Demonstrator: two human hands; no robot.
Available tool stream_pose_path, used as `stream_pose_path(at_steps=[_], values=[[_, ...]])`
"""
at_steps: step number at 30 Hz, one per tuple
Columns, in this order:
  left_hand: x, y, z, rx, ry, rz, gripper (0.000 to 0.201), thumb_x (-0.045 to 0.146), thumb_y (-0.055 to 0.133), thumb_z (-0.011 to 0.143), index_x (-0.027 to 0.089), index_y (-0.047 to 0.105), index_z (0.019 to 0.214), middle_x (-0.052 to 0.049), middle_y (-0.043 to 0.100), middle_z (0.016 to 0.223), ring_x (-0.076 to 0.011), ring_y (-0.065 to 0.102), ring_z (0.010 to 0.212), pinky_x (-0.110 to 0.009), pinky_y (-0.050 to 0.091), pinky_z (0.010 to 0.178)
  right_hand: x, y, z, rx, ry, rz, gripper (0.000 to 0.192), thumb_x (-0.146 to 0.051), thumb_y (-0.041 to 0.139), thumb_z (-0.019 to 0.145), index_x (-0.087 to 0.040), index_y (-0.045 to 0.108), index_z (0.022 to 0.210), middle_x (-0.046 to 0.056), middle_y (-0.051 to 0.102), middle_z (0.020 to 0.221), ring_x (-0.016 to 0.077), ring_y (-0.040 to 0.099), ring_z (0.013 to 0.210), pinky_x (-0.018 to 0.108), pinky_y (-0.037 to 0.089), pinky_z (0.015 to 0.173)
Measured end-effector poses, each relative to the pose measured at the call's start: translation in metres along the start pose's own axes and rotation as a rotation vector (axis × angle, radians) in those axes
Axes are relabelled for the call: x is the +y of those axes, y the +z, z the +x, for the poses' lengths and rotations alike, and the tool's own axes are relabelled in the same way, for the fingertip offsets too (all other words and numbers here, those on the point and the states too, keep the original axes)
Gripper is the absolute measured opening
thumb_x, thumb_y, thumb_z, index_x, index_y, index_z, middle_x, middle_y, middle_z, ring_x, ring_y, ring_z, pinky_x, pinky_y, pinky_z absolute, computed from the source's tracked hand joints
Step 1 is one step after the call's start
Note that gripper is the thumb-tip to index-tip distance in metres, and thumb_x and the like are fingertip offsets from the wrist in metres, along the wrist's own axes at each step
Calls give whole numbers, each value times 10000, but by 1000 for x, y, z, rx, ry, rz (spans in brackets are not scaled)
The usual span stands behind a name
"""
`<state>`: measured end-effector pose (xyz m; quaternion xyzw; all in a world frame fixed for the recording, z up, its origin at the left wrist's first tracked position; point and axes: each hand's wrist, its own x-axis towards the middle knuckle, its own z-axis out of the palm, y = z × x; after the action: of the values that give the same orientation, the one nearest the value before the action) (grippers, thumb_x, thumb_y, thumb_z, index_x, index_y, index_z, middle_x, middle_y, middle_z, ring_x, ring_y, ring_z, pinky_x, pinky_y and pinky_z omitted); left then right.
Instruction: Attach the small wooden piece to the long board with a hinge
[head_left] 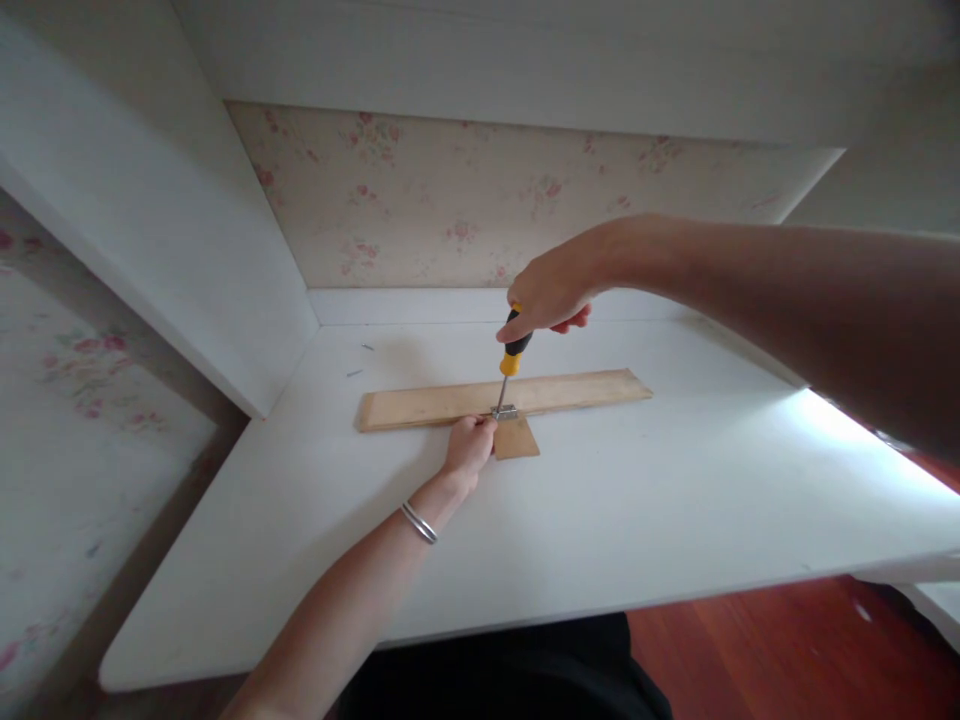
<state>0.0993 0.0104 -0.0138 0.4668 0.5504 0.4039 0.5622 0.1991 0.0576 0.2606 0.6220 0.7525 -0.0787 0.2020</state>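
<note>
My right hand point(556, 285) is wrapped round the black and yellow handle of a screwdriver point(511, 362), which points steeply down. Its tip meets a small metal hinge point(505, 412) where two pieces of wood join. One is a long wooden board point(577, 390) lying flat; the other is a short wooden piece point(517, 438) that widens toward me. Beside the hinge, my left hand point(472, 443) is closed at the left edge of the short piece, its fingertips partly hidden. The screw under the tip is too small to make out.
The work lies on a white desktop point(600, 520) with a white side panel point(225, 200) at left and a floral-papered wall point(450, 200) behind. Two small dark slivers, perhaps screws point(354, 373), lie at the back left. A shelf edge point(525, 70) overhangs the back.
</note>
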Motion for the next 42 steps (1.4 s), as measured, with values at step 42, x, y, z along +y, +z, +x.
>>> stream_pose_path(at_steps=[42], values=[[2,-1,2,-12,-31,-12,190,316,554,711,144,629,684,-36,627,669,-126,541,587,-207,342,479,7,1,-2,-37,-116,-50,596,-634,486,780,-152,565,1122,63,620,695,177,569,571,314,375,558]])
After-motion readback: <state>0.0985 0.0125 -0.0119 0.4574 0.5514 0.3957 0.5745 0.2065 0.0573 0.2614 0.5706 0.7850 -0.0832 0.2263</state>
